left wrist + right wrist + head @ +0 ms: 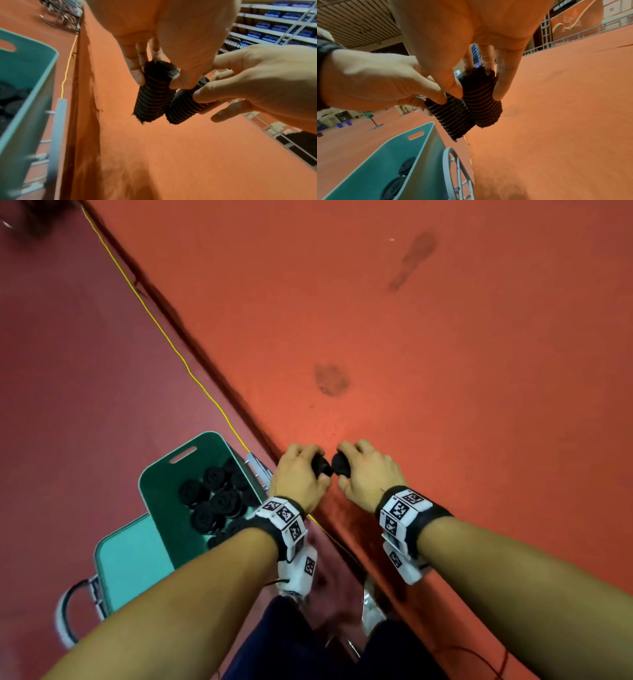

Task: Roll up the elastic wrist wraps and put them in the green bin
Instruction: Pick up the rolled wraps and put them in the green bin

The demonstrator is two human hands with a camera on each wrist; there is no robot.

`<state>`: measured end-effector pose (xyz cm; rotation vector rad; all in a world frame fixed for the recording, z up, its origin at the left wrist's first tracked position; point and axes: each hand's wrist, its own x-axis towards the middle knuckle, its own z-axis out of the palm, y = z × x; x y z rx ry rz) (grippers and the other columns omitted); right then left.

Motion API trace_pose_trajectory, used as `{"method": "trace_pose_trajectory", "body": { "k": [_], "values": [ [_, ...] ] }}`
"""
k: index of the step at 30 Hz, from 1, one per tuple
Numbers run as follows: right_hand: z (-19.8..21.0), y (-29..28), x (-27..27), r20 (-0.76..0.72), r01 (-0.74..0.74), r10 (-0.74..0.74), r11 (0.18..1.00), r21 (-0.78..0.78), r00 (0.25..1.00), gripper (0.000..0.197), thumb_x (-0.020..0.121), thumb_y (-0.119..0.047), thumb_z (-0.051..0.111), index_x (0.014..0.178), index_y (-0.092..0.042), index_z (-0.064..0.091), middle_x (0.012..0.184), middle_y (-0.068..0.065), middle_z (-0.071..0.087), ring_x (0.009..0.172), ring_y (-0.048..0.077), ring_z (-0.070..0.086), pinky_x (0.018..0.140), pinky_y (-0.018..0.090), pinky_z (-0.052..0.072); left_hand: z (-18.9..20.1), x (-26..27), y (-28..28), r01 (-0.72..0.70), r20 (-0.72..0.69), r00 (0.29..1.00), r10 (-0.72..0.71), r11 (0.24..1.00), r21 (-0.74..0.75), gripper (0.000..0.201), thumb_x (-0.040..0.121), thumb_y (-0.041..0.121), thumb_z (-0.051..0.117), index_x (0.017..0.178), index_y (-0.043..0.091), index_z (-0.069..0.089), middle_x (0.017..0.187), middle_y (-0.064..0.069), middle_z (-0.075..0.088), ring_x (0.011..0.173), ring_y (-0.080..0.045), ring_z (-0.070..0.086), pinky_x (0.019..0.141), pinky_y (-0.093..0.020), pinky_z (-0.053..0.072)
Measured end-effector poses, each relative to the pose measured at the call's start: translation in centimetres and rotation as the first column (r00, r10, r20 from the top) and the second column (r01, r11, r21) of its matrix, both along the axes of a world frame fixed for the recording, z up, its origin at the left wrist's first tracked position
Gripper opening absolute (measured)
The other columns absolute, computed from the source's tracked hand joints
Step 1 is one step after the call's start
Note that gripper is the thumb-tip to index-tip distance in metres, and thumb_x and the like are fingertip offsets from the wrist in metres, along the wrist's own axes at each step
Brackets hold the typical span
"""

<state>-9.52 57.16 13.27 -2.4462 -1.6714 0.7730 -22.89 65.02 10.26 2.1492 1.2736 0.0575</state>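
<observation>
Head view shows both forearms reaching out over an orange-red mat [445, 354], each wrist banded with a black strap carrying white printed markers. The left hand [299, 475] and the right hand [366, 474] meet knuckle to knuckle, and only small dark ends of what they hold peek out between them. Down to the left sits the green bin [164, 474], its floor covered with a cluster of rolled black wraps [215, 501]; a yellow cord [191, 374] runs along the seam beside the mat.

The wrist views fill in what the head view hides. In the left wrist view, the left hand [163, 33] has its thumb and fingers curled round the upper part of the left roll [154, 97], a ribbed black cylinder with frayed ends, while the right hand [257, 86] pinches the right roll [181, 108] from the side. The two rolls touch along their lower edges, held in the air above the mat. Blue-stocked shelving [278, 21] shows in the far corner here and nowhere else.

The right wrist view shows the right hand [471, 40] gripping its roll between thumb and fingers, and the bin's end wall with its slot handle [416, 135], beside a grey metal wire frame [453, 169].
</observation>
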Motion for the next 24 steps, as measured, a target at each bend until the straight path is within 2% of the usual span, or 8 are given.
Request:
{"method": "trace_pose_trajectory", "body": {
  "k": [4, 9, 12, 16, 18, 20, 22, 24],
  "values": [
    [1.7, 5.6, -5.4, 0.004, -0.061, 0.061, 0.997, 0.039, 0.998, 0.044, 0.089, -0.041, 0.060, 0.127, -0.022, 0.048, 0.113, 0.008, 0.052, 0.093, 0.041, 0.063, 0.067, 0.040, 0.041, 1.1, -6.2, 5.2, -0.098, 0.033, 0.995, 0.098, 0.995, 0.008, 0.047, 0.076, 0.025, 0.073, 0.122, 0.023, 0.063, 0.118, -0.005, 0.057, 0.109, -0.029, 0.059, 0.091, -0.035, 0.045],
    [1.0, 10.4, -12.6, -0.005, -0.239, 0.239, 0.971, -0.007, 0.971, 0.050, 0.089, -0.045, 0.059, 0.132, -0.024, 0.046, 0.118, 0.005, 0.053, 0.099, 0.037, 0.063, 0.074, 0.041, 0.048, -0.5, -14.3, 9.1, -0.196, -0.078, 0.979, 0.188, 0.974, -0.118, 0.044, 0.072, 0.026, 0.076, 0.115, 0.027, 0.066, 0.114, -0.001, 0.062, 0.108, -0.029, 0.061, 0.093, -0.036, 0.048],
    [-0.7, 12.1, -15.9, -0.014, -0.313, 0.313, 0.945, -0.100, 0.950, 0.051, 0.091, -0.045, 0.058, 0.134, -0.024, 0.043, 0.123, 0.006, 0.053, 0.104, 0.037, 0.062, 0.077, 0.042, 0.049, -2.9, -17.8, 10.0, -0.162, -0.169, 0.978, 0.124, 0.958, -0.237, 0.041, 0.069, 0.028, 0.078, 0.109, 0.029, 0.067, 0.111, -0.003, 0.062, 0.106, -0.028, 0.062, 0.092, -0.035, 0.050],
    [-3.4, 12.5, -19.0, -0.063, -0.390, 0.389, 0.879, -0.273, 0.919, 0.049, 0.093, -0.037, 0.059, 0.134, -0.019, 0.041, 0.127, 0.010, 0.053, 0.108, 0.040, 0.062, 0.079, 0.041, 0.047, -6.1, -20.2, 9.8, -0.092, -0.259, 0.966, -0.012, 0.918, -0.386, 0.035, 0.065, 0.026, 0.078, 0.096, 0.030, 0.062, 0.102, 0.001, 0.061, 0.096, -0.024, 0.062, 0.083, -0.034, 0.052],
    [-5.2, 12.4, -20.1, -0.093, -0.431, 0.427, 0.831, -0.352, 0.900, 0.048, 0.092, -0.028, 0.061, 0.134, -0.016, 0.041, 0.128, 0.013, 0.053, 0.108, 0.040, 0.062, 0.077, 0.042, 0.046, -7.7, -20.8, 9.2, -0.052, -0.281, 0.955, -0.090, 0.887, -0.458, 0.037, 0.067, 0.022, 0.080, 0.099, 0.027, 0.063, 0.104, 0.000, 0.062, 0.094, -0.022, 0.062, 0.081, -0.033, 0.052],
    [-6.8, 12.4, -20.9, -0.112, -0.434, 0.430, 0.792, -0.429, 0.896, 0.050, 0.092, -0.020, 0.061, 0.137, -0.012, 0.040, 0.131, 0.016, 0.052, 0.111, 0.041, 0.062, 0.081, 0.045, 0.048, -9.5, -21.0, 8.5, 0.002, -0.285, 0.944, -0.166, 0.868, -0.497, 0.036, 0.072, 0.019, 0.077, 0.104, 0.027, 0.063, 0.110, -0.002, 0.065, 0.100, -0.025, 0.066, 0.082, -0.032, 0.053],
    [-8.4, 12.3, -21.6, -0.140, -0.429, 0.417, 0.758, -0.492, 0.898, 0.049, 0.097, -0.015, 0.054, 0.143, -0.009, 0.037, 0.135, 0.019, 0.049, 0.115, 0.043, 0.060, 0.088, 0.047, 0.049, -11.4, -21.0, 7.8, 0.052, -0.293, 0.928, -0.230, 0.859, -0.509, 0.037, 0.079, 0.018, 0.072, 0.114, 0.023, 0.061, 0.118, -0.006, 0.064, 0.108, -0.028, 0.065, 0.087, -0.035, 0.054],
    [-9.8, 12.0, -22.1, -0.142, -0.417, 0.405, 0.751, -0.511, 0.903, 0.044, 0.102, -0.014, 0.044, 0.145, -0.009, 0.038, 0.135, 0.021, 0.049, 0.114, 0.045, 0.060, 0.088, 0.048, 0.049, -12.8, -20.8, 7.2, 0.078, -0.316, 0.909, -0.273, 0.854, -0.514, 0.041, 0.083, 0.018, 0.070, 0.123, 0.018, 0.057, 0.122, -0.008, 0.061, 0.111, -0.030, 0.064, 0.091, -0.038, 0.054]
  ]
}}
